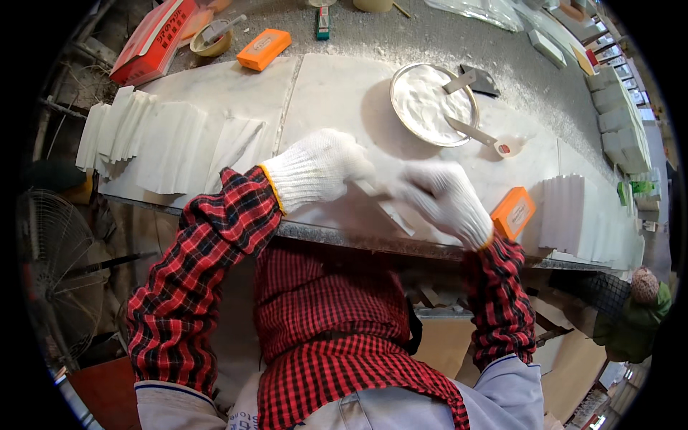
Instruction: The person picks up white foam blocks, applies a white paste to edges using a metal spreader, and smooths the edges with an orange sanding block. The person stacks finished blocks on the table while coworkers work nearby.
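My left hand [319,168] wears a white knit glove and is closed on one end of a thin flat grey-white strip [390,211] lying on the white stone slab [337,93]. My right hand [444,199], also gloved, is blurred and presses on the same strip from the right. The strip's lower end pokes out between the two hands near the slab's front edge. Both forearms are in red and black plaid sleeves.
A round metal pan of white powder [430,104] with a scraper and a scoop stands behind the hands. Fanned white sheets [165,140] lie at left, another white stack [573,215] at right. Two orange blocks [512,213] [264,49], a red box [154,39], a small bowl [211,39]. A fan [50,265] stands lower left.
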`<state>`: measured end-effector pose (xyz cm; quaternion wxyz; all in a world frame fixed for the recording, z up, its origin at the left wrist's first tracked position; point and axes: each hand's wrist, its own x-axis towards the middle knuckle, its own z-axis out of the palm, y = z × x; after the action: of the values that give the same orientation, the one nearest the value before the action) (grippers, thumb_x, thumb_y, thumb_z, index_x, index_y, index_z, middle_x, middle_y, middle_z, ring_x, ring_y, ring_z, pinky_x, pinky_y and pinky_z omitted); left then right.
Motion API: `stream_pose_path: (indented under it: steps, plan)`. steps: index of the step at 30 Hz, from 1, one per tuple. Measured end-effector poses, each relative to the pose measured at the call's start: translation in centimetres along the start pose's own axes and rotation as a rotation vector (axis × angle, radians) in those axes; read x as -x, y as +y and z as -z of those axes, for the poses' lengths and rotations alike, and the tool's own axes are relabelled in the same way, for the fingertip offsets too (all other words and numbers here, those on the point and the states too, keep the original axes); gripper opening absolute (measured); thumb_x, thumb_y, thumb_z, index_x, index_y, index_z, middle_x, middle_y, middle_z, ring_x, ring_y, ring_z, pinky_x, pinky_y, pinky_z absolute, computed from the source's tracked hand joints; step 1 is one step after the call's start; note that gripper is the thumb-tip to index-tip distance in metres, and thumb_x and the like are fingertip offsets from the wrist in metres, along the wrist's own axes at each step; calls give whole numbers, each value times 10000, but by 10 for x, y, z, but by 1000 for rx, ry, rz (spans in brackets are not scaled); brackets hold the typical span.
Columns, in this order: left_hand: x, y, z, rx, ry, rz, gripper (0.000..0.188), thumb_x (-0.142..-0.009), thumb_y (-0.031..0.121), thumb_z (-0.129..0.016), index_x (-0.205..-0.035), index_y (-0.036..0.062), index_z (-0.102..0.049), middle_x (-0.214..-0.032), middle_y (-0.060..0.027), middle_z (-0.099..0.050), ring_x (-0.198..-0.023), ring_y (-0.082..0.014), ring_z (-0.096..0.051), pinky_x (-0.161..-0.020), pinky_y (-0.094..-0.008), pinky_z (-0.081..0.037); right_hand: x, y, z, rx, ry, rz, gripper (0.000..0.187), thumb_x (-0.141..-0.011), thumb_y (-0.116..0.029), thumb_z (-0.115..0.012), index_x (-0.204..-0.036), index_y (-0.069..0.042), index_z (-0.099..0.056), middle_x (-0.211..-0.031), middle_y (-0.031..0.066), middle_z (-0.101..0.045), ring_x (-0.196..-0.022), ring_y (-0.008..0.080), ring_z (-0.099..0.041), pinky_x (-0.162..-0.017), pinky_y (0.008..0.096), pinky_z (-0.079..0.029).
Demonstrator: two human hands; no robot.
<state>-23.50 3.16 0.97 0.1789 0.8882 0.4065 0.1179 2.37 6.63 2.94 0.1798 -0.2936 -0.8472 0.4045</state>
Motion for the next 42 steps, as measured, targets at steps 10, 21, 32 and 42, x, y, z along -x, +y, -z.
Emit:
stream_pose_path:
  steps: [10,21,32,42]
  plan:
    - [-3,-5,-4,-27,-44,41,249,-674,20,-736,-884,153,-749,-804,-71,-678,-864,-330,-665,-770,-444,-553,88,-15,45,-169,3,-419,234,-901,-193,-814,-836,21,-743,-663,31,-653,-616,59,-562,-568,259,-457]
    - [-4,-4,0,49,-23,5,181,-709,38,-714,-842,160,-730,-808,-61,-683,-848,-329,-659,-737,-442,-536,19,-5,-13,-18,265,-104,237,-937,-227,-796,-901,0,-737,-710,135,-648,-603,189,-598,-598,340,-491]
    - [-2,-3,-2,98,26,-17,189,-696,39,-708,-839,161,-730,-789,-60,-664,-827,-335,-652,-731,-441,-534,13,-5,-12,42,205,-54,246,-914,-237,-812,-867,-15,-718,-693,166,-591,-571,289,-571,-576,362,-481]
    - [-4,-3,-2,42,-2,-15,236,-704,40,-707,-903,160,-749,-816,-82,-672,-842,-346,-660,-751,-447,-547,7,-2,-12,73,166,-27,227,-933,-235,-786,-891,-20,-726,-714,158,-624,-590,274,-602,-591,355,-495]
